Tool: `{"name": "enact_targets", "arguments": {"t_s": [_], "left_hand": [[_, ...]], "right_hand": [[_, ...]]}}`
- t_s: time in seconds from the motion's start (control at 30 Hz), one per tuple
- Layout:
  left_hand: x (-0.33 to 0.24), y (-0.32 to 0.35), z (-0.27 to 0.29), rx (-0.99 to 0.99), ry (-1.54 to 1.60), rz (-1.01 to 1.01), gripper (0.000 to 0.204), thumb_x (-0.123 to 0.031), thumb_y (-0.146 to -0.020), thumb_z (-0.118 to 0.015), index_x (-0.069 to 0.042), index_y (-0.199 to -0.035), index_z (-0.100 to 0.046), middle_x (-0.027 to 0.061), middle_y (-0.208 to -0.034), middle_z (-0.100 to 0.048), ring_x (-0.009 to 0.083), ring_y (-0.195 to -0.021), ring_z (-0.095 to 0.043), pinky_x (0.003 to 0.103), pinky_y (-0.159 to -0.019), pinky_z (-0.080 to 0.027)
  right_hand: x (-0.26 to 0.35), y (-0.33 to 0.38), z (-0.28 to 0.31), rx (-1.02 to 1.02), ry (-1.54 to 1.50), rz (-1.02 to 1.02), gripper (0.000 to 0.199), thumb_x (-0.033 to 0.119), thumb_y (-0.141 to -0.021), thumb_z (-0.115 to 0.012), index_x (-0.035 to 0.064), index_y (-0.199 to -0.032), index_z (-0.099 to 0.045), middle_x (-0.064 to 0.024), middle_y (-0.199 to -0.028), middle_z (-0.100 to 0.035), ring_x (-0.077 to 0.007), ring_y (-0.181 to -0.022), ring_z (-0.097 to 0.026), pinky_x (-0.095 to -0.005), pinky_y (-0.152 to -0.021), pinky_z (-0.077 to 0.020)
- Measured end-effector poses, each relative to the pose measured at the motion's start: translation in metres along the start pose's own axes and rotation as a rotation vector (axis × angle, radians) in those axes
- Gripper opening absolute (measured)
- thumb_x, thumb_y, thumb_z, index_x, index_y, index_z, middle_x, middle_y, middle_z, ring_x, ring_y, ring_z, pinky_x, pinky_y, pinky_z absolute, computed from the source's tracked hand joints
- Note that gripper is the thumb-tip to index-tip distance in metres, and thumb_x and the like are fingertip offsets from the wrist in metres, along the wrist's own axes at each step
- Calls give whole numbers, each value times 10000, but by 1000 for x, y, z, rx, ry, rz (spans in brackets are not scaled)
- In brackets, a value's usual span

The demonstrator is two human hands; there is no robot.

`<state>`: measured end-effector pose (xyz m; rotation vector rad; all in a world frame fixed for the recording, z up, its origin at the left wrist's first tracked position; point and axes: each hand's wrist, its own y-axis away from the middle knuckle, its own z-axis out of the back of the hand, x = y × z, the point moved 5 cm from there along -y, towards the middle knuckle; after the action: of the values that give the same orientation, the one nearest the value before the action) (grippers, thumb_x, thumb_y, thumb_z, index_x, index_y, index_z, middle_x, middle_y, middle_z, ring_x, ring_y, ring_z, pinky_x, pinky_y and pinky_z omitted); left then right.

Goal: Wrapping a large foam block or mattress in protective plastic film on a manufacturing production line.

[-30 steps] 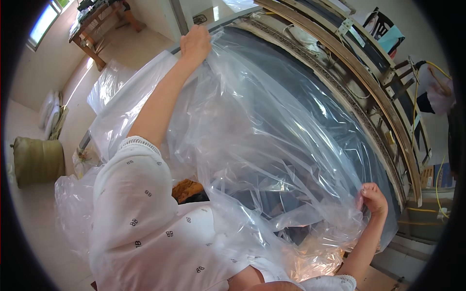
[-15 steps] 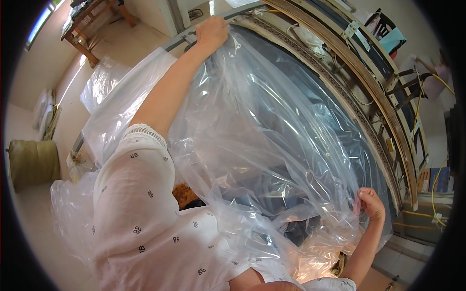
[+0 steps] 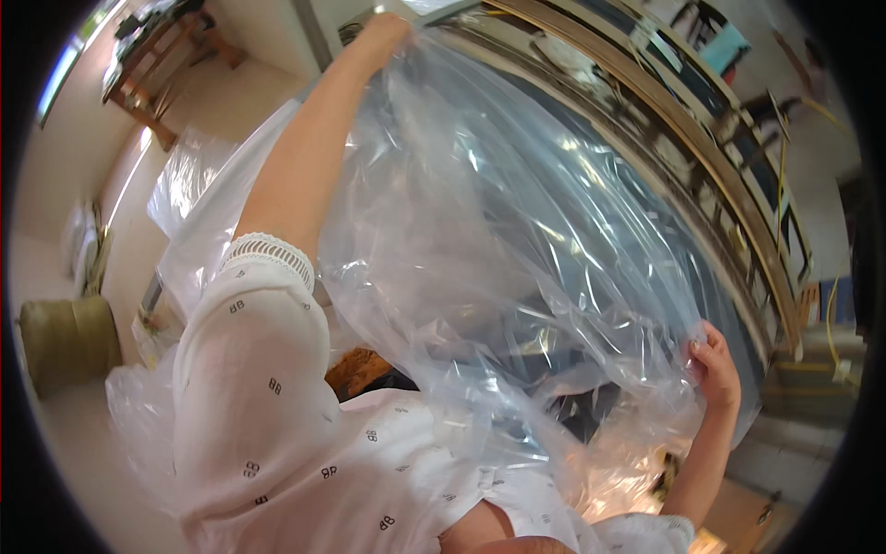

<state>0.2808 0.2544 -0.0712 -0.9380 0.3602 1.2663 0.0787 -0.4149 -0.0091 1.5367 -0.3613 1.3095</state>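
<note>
Left hand: we see the left hand [image 3: 383, 32] at the top of the view, arm stretched far up, fingers closed on the upper edge of the clear plastic sheet [image 3: 517, 258].
Right hand: the right hand [image 3: 715, 365] sits low on the right, fingers curled and pinching a gathered fold of the same sheet.
Sheet position: the sheet hangs spread between our two hands, in front of the long framed panel [image 3: 701, 157], and bunches in loose folds near our lap.
Change: over the last second our left hand has climbed higher and further along the panel's top edge; our right hand has hardly moved.
Effect: we judge the film is now drawn tighter and covers more of the panel's face.
Surroundings: a wooden table [image 3: 157, 55] stands far off at upper left, a straw-coloured bundle [image 3: 69, 342] on the floor at left.
</note>
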Motion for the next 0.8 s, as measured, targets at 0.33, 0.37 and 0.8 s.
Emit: {"name": "enact_targets", "arguments": {"t_s": [0.33,0.37,0.8], "left_hand": [[-27,10,-52,-438,-845,-251,201,-109,-806,-459,8,-965,-496,201,-979,-531,370,-945,-497,417,-813,-395],[-44,13,-62,-436,-799,-351,203,-90,-805,-445,9,-977,-487,203,-974,-530,368,-946,-496,418,-810,-396],[24,-3,-30,-353,-870,-35,280,-138,-813,-419,68,-989,-490,245,-997,-513,391,-954,-488,433,-807,-385]], "right_hand": [[-265,103,29,69,1017,-631,411,332,-705,-568,-1,-937,-639,-197,-917,-634,-274,-786,-616,-377,-728,-454],[-280,130,40,-127,1072,-709,360,297,-711,-556,11,-910,-649,-192,-900,-636,-292,-806,-614,-397,-724,-453],[-170,270,295,-1386,1177,-624,225,216,-738,-546,205,-934,-656,-81,-949,-630,-247,-881,-598,-402,-724,-451]]}}
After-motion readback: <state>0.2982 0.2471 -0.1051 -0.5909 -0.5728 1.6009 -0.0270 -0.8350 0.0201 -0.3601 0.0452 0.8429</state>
